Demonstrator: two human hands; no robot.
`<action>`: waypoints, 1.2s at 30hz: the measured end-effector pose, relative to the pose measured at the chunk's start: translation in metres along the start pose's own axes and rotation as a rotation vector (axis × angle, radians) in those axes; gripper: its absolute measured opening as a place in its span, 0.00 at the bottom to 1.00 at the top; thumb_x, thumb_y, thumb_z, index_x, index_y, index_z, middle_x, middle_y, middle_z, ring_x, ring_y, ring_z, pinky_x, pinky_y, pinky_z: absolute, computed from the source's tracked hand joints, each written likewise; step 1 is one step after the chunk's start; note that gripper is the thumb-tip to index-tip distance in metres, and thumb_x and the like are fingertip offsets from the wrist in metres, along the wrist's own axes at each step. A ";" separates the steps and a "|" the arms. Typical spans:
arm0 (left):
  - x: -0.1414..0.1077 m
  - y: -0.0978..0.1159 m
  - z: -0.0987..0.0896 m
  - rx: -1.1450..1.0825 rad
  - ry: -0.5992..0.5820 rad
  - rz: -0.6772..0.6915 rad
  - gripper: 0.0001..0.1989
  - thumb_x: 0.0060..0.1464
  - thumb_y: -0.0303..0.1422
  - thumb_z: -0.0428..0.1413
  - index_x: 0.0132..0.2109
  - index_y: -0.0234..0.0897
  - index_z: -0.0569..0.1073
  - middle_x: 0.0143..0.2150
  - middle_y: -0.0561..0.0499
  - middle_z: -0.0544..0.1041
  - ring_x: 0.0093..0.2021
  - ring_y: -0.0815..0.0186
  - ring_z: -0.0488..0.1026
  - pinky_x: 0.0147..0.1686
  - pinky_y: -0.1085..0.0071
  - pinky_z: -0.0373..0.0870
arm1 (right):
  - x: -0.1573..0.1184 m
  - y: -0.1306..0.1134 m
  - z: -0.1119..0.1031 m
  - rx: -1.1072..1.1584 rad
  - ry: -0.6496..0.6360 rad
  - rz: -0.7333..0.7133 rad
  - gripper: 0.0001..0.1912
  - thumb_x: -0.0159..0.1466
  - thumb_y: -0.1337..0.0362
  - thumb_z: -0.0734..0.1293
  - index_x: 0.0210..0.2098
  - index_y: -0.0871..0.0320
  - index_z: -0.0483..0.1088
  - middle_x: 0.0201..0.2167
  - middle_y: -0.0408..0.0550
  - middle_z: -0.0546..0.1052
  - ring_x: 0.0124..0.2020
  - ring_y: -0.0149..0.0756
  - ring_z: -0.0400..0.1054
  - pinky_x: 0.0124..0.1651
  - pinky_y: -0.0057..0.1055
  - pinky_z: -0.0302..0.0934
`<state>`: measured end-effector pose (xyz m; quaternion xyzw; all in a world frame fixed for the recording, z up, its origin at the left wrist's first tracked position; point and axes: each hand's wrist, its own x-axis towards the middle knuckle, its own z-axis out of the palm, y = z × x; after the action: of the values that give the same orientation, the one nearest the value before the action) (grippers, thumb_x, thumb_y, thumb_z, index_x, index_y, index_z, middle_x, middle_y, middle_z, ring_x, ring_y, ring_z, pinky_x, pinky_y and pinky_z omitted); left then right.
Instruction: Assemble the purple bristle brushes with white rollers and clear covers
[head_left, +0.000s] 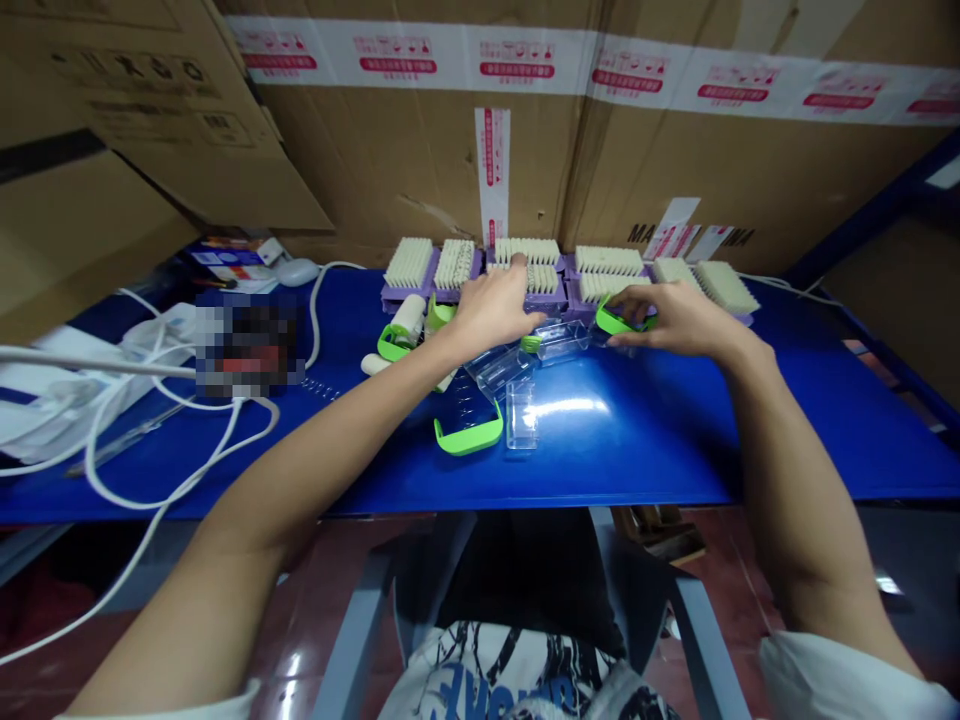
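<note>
My left hand (491,312) reaches over the middle of the blue table, its fingers stretched out and thumb apart. Its index fingertip is at the cream bristle block (541,278) on a purple base; whether it presses on it I cannot tell. My right hand (671,318) has its fingers closed around a green plastic piece (613,318) near the right-hand bristle blocks. Between the hands lie clear plastic covers (562,340). Closer to me are a green U-shaped handle (470,437) and another clear cover (522,415). White rollers (409,318) sit beside my left forearm.
Several purple-based bristle blocks (409,264) line the back of the table (630,440), against a tall cardboard wall (420,150). White cables (161,490) and a pale mouse (297,271) are on the left. A chair arm (709,645) stands below the front edge.
</note>
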<state>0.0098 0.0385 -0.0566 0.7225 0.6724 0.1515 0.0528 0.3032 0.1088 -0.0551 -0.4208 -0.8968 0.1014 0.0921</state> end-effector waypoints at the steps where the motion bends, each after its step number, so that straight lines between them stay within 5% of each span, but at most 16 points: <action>1: 0.001 -0.001 0.000 -0.005 -0.007 -0.004 0.42 0.66 0.39 0.69 0.79 0.26 0.66 0.53 0.34 0.87 0.59 0.37 0.85 0.60 0.46 0.81 | 0.002 0.001 0.004 0.009 -0.001 -0.009 0.30 0.62 0.44 0.82 0.58 0.53 0.85 0.44 0.54 0.90 0.46 0.56 0.85 0.51 0.50 0.76; 7: 0.009 -0.013 -0.010 -0.101 -0.010 -0.008 0.38 0.67 0.39 0.68 0.77 0.28 0.70 0.54 0.34 0.87 0.57 0.41 0.85 0.61 0.48 0.81 | 0.008 0.008 0.011 0.067 0.049 -0.044 0.27 0.65 0.46 0.80 0.58 0.53 0.86 0.46 0.54 0.90 0.47 0.56 0.85 0.54 0.53 0.78; 10: 0.002 -0.017 -0.042 -0.188 0.013 0.022 0.28 0.68 0.41 0.68 0.69 0.31 0.80 0.48 0.39 0.88 0.52 0.46 0.87 0.61 0.51 0.82 | 0.003 0.006 0.007 0.078 0.166 -0.074 0.25 0.66 0.46 0.79 0.57 0.52 0.86 0.48 0.56 0.89 0.50 0.59 0.84 0.57 0.56 0.77; 13: -0.012 -0.029 -0.090 -0.259 0.098 0.020 0.17 0.66 0.39 0.69 0.58 0.38 0.87 0.45 0.45 0.89 0.46 0.54 0.86 0.56 0.57 0.83 | -0.001 0.005 0.001 0.106 0.429 -0.051 0.23 0.68 0.44 0.78 0.56 0.49 0.86 0.52 0.57 0.87 0.53 0.60 0.82 0.59 0.58 0.76; 16: -0.022 -0.064 -0.128 -0.198 0.187 -0.009 0.13 0.63 0.37 0.73 0.51 0.35 0.89 0.42 0.46 0.89 0.39 0.60 0.84 0.47 0.61 0.82 | -0.001 0.004 -0.001 0.252 0.680 -0.018 0.25 0.63 0.42 0.80 0.54 0.47 0.83 0.54 0.56 0.87 0.52 0.60 0.82 0.58 0.58 0.76; 18: -0.023 -0.103 -0.135 -0.142 -0.004 0.003 0.12 0.60 0.34 0.76 0.50 0.38 0.89 0.40 0.50 0.90 0.38 0.61 0.85 0.46 0.64 0.80 | -0.001 0.003 0.000 0.381 0.757 -0.008 0.29 0.59 0.41 0.82 0.54 0.46 0.79 0.54 0.55 0.87 0.53 0.61 0.82 0.56 0.59 0.77; 22: -0.028 -0.185 -0.116 -0.065 -0.179 0.071 0.16 0.49 0.40 0.83 0.42 0.40 0.90 0.33 0.55 0.89 0.30 0.63 0.81 0.33 0.71 0.74 | 0.002 0.000 0.003 0.593 0.847 0.071 0.35 0.56 0.40 0.83 0.55 0.46 0.71 0.56 0.61 0.85 0.52 0.62 0.82 0.54 0.59 0.77; 24: -0.037 -0.205 -0.099 -0.152 -0.132 0.081 0.20 0.49 0.51 0.81 0.41 0.45 0.89 0.33 0.56 0.89 0.31 0.59 0.80 0.31 0.68 0.72 | 0.004 0.003 0.004 0.636 0.865 0.145 0.36 0.58 0.37 0.81 0.56 0.46 0.70 0.54 0.62 0.84 0.49 0.62 0.81 0.51 0.60 0.75; 28: -0.045 -0.192 -0.067 -0.322 0.210 0.062 0.30 0.52 0.64 0.74 0.48 0.46 0.90 0.47 0.49 0.90 0.45 0.49 0.82 0.48 0.56 0.79 | 0.011 0.010 0.004 0.648 0.798 0.248 0.39 0.66 0.32 0.68 0.68 0.44 0.65 0.53 0.62 0.83 0.43 0.62 0.78 0.46 0.59 0.70; 32: -0.033 -0.169 -0.046 -0.304 0.091 0.078 0.31 0.48 0.57 0.72 0.54 0.44 0.89 0.58 0.43 0.86 0.49 0.47 0.84 0.56 0.53 0.81 | 0.014 0.012 0.003 0.745 0.775 0.332 0.44 0.66 0.32 0.62 0.76 0.44 0.61 0.57 0.61 0.82 0.41 0.56 0.76 0.43 0.54 0.68; 36: -0.031 -0.167 -0.037 -0.339 0.056 0.043 0.27 0.52 0.55 0.69 0.52 0.43 0.90 0.62 0.41 0.83 0.44 0.50 0.86 0.58 0.51 0.83 | 0.008 0.011 -0.002 0.795 0.688 0.356 0.46 0.68 0.31 0.57 0.79 0.45 0.61 0.60 0.61 0.82 0.44 0.55 0.77 0.40 0.50 0.70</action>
<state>-0.1625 0.0185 -0.0729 0.7131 0.6227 0.2840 0.1519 0.3064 0.1219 -0.0555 -0.5077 -0.6227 0.3027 0.5127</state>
